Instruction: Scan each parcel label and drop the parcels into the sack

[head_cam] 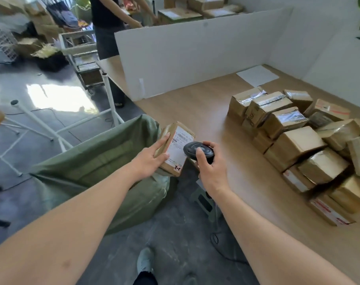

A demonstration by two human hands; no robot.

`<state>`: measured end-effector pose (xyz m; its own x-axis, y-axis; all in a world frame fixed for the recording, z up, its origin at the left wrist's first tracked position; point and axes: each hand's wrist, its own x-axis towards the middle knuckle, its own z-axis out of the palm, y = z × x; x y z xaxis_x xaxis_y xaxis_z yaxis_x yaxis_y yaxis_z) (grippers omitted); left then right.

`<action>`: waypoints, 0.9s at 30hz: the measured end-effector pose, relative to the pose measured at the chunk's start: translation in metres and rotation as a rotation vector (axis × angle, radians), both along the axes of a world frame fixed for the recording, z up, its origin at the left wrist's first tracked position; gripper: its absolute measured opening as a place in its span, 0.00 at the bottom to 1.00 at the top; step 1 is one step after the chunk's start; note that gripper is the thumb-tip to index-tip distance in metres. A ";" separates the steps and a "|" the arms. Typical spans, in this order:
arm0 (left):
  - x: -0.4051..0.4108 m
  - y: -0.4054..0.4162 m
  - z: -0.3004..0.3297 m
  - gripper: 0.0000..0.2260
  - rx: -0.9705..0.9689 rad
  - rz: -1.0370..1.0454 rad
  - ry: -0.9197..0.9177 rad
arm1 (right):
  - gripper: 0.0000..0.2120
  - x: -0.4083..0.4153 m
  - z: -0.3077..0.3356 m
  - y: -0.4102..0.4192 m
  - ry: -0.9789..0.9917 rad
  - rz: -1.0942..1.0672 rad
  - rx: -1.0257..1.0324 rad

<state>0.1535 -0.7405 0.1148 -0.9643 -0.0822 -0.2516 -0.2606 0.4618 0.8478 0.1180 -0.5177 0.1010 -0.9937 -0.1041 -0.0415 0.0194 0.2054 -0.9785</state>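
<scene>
My left hand [152, 157] grips a small cardboard parcel [178, 140] by its left side, its white label facing up. My right hand [211, 163] holds a black handheld scanner [196, 150] whose head sits right beside the label's right edge. Both are held just above the near corner of the wooden table [195, 108]. The open green sack [105, 161] stands on the floor directly below and to the left of the parcel. A pile of several taped cardboard parcels [298, 140] lies on the table to the right.
A white divider board [195, 58] stands along the table's far side, with a white sheet [257, 75] near it. Another person [107, 23] works behind the divider among more boxes. White stand legs [51, 128] spread across the grey floor at left. A cable [220, 243] trails by my feet.
</scene>
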 end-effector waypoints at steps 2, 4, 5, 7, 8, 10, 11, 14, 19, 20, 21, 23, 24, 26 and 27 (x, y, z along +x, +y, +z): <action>0.014 -0.025 0.000 0.26 -0.019 0.034 -0.025 | 0.12 0.005 -0.001 -0.025 -0.005 0.051 0.008; 0.025 -0.051 -0.003 0.27 -0.037 0.064 -0.045 | 0.11 0.008 -0.002 -0.050 -0.008 0.095 0.013; 0.030 -0.065 -0.005 0.27 -0.050 0.072 -0.057 | 0.11 0.010 -0.002 -0.065 -0.015 0.114 0.016; 0.040 -0.093 -0.012 0.28 -0.076 0.089 -0.081 | 0.09 0.013 -0.004 -0.093 -0.023 0.145 0.022; 0.043 -0.108 -0.018 0.28 -0.090 0.096 -0.100 | 0.09 0.015 -0.006 -0.108 -0.024 0.156 0.025; 0.047 -0.137 -0.030 0.28 -0.117 0.090 -0.153 | 0.09 0.018 -0.013 -0.137 -0.046 0.173 0.047; 0.048 -0.151 -0.038 0.28 -0.131 0.078 -0.181 | 0.10 0.020 -0.017 -0.151 -0.067 0.177 0.062; 0.049 -0.189 -0.071 0.28 -0.188 0.047 -0.276 | 0.13 0.026 -0.035 -0.190 -0.112 0.191 0.156; 0.040 -0.225 -0.129 0.28 -0.242 -0.037 -0.415 | 0.13 0.031 -0.066 -0.234 -0.168 0.139 0.261; 0.037 -0.227 -0.138 0.29 -0.263 -0.050 -0.439 | 0.14 0.030 -0.072 -0.239 -0.176 0.129 0.272; 0.033 -0.227 -0.146 0.29 -0.284 -0.065 -0.449 | 0.14 0.029 -0.077 -0.243 -0.184 0.119 0.284; 0.026 -0.225 -0.160 0.30 -0.311 -0.095 -0.452 | 0.15 0.027 -0.087 -0.248 -0.197 0.091 0.304; 0.022 -0.223 -0.166 0.29 -0.312 -0.109 -0.454 | 0.15 0.025 -0.092 -0.248 -0.210 0.073 0.309; 0.015 -0.218 -0.175 0.28 -0.339 -0.159 -0.450 | 0.16 0.021 -0.101 -0.248 -0.238 0.047 0.317; 0.011 -0.216 -0.178 0.27 -0.373 -0.200 -0.436 | 0.16 0.020 -0.104 -0.247 -0.248 0.041 0.327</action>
<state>0.1650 -0.9560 -0.0632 -0.7849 -0.0684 -0.6159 -0.4246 0.7833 0.4541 0.1384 -0.7646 -0.0027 -0.9448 -0.0850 -0.3164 0.2315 0.5102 -0.8283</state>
